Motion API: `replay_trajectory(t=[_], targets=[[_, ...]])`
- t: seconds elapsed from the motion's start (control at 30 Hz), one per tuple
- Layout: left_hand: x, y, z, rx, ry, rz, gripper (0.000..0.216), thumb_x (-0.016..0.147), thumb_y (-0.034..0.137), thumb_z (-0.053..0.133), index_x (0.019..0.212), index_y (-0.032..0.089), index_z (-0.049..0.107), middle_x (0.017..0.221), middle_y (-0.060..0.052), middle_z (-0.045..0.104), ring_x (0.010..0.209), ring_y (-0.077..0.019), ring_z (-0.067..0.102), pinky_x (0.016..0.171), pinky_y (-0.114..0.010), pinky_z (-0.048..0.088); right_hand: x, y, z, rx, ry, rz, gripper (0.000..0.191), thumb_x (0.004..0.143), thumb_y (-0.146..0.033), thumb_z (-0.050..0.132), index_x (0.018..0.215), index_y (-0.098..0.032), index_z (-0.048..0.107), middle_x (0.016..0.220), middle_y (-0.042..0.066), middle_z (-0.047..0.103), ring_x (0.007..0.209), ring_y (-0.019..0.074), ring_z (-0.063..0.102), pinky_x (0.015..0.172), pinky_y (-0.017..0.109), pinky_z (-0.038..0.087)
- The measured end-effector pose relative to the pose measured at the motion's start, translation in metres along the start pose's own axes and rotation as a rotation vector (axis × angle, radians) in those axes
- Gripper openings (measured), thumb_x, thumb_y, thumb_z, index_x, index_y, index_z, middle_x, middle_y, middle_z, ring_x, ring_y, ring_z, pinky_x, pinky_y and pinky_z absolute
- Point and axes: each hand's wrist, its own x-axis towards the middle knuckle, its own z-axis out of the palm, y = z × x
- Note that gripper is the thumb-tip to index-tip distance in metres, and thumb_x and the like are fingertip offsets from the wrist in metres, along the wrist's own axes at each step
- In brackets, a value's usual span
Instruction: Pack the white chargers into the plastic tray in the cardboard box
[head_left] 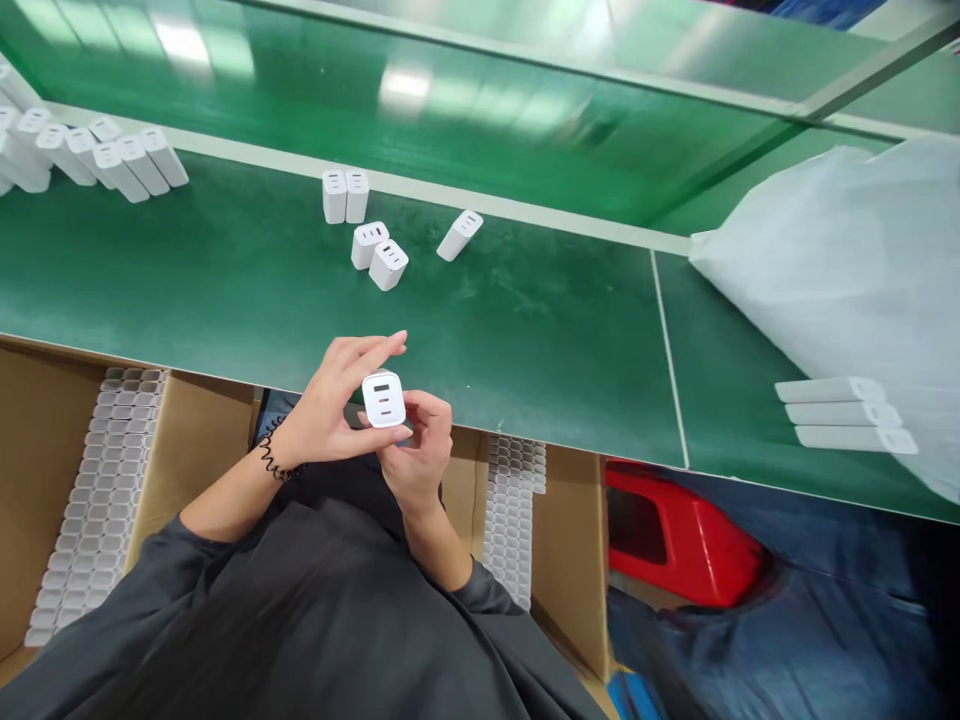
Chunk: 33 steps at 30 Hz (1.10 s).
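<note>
A small white charger block [383,398] with ports on its face is held up in front of me, just below the near edge of the green table [225,290]. My left hand [334,405] grips it from the left, thumb under and fingers arched over its top. My right hand [420,455] holds it from below and the right, fingers curled round it. A black coil band sits on my left wrist [271,455].
Several loose white chargers [379,255] lie mid-table, a row of them [97,155] at far left, three stacked [844,415] at right by a white bag [847,270]. Cardboard boxes [202,430] of packed chargers stand below, beside a red bin [679,540].
</note>
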Motion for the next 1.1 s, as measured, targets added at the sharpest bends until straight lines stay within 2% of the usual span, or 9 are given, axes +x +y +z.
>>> replay_trajectory(t=[0.07, 0.13, 0.17, 0.23, 0.3, 0.43, 0.6, 1.1], targets=[[0.002, -0.008, -0.002, 0.107, -0.031, -0.079, 0.076, 0.085, 0.052, 0.072, 0.15, 0.024, 0.043, 0.12, -0.011, 0.062, 0.109, -0.0256, 0.055, 0.097, -0.042, 0.048, 0.007, 0.004, -0.007, -0.225, -0.088, -0.13, 0.03, 0.087, -0.028, 0.071, 0.112, -0.026, 0.056, 0.097, 0.004, 0.068, 0.083, 0.019, 0.067, 0.075, 0.035, 0.058], [0.003, -0.017, -0.008, 0.132, -0.137, -0.16, 0.068, 0.087, 0.049, 0.071, 0.146, 0.024, 0.048, 0.117, -0.008, 0.065, 0.106, -0.0239, 0.058, 0.097, -0.041, 0.047, 0.02, 0.007, -0.018, -0.378, -0.267, -0.195, 0.026, 0.09, -0.03, 0.067, 0.113, -0.024, 0.058, 0.105, 0.008, 0.07, 0.095, 0.0235, 0.068, 0.082, 0.04, 0.057], [0.004, -0.022, -0.012, 0.122, -0.191, -0.199, 0.063, 0.088, 0.047, 0.07, 0.142, 0.023, 0.051, 0.119, -0.007, 0.067, 0.108, -0.0236, 0.06, 0.099, -0.04, 0.046, 0.028, 0.008, -0.025, -0.415, -0.349, -0.206, 0.024, 0.091, -0.03, 0.066, 0.114, -0.023, 0.059, 0.112, 0.009, 0.07, 0.103, 0.025, 0.067, 0.086, 0.042, 0.056], [0.004, -0.03, -0.018, 0.08, -0.265, -0.274, 0.052, 0.087, 0.044, 0.072, 0.133, 0.022, 0.058, 0.124, -0.006, 0.068, 0.112, -0.023, 0.062, 0.101, -0.038, 0.046, 0.043, 0.012, -0.036, -0.426, -0.43, -0.202, 0.023, 0.094, -0.029, 0.063, 0.116, -0.023, 0.061, 0.12, 0.01, 0.069, 0.112, 0.0251, 0.066, 0.092, 0.043, 0.055], [0.004, -0.034, -0.022, 0.039, -0.285, -0.336, 0.047, 0.085, 0.042, 0.074, 0.125, 0.021, 0.062, 0.125, -0.005, 0.069, 0.114, -0.0223, 0.064, 0.1, -0.035, 0.047, 0.053, 0.018, -0.043, -0.402, -0.428, -0.186, 0.021, 0.095, -0.026, 0.06, 0.116, -0.023, 0.063, 0.116, 0.009, 0.07, 0.107, 0.0221, 0.067, 0.091, 0.041, 0.056], [0.004, -0.035, -0.023, 0.033, -0.289, -0.388, 0.047, 0.082, 0.042, 0.077, 0.121, 0.023, 0.063, 0.124, -0.004, 0.07, 0.114, -0.0222, 0.065, 0.1, -0.035, 0.047, 0.059, 0.029, -0.045, -0.376, -0.337, -0.176, 0.015, 0.096, -0.023, 0.058, 0.108, -0.023, 0.066, 0.097, 0.005, 0.073, 0.088, 0.0185, 0.069, 0.081, 0.036, 0.058], [0.005, -0.033, -0.023, 0.049, -0.3, -0.383, 0.046, 0.081, 0.04, 0.078, 0.121, 0.024, 0.063, 0.123, -0.002, 0.07, 0.112, -0.0213, 0.065, 0.099, -0.034, 0.047, 0.056, 0.03, -0.041, -0.388, -0.3, -0.238, 0.013, 0.094, -0.017, 0.06, 0.103, -0.023, 0.068, 0.096, 0.004, 0.075, 0.089, 0.0191, 0.07, 0.08, 0.036, 0.057], [0.007, -0.032, -0.024, 0.031, -0.317, -0.397, 0.044, 0.084, 0.043, 0.075, 0.122, 0.025, 0.063, 0.122, -0.003, 0.071, 0.111, -0.0229, 0.065, 0.099, -0.038, 0.047, 0.057, 0.028, -0.041, -0.371, -0.32, -0.213, 0.017, 0.094, -0.017, 0.059, 0.104, -0.026, 0.069, 0.095, 0.003, 0.076, 0.084, 0.0201, 0.07, 0.078, 0.038, 0.055]])
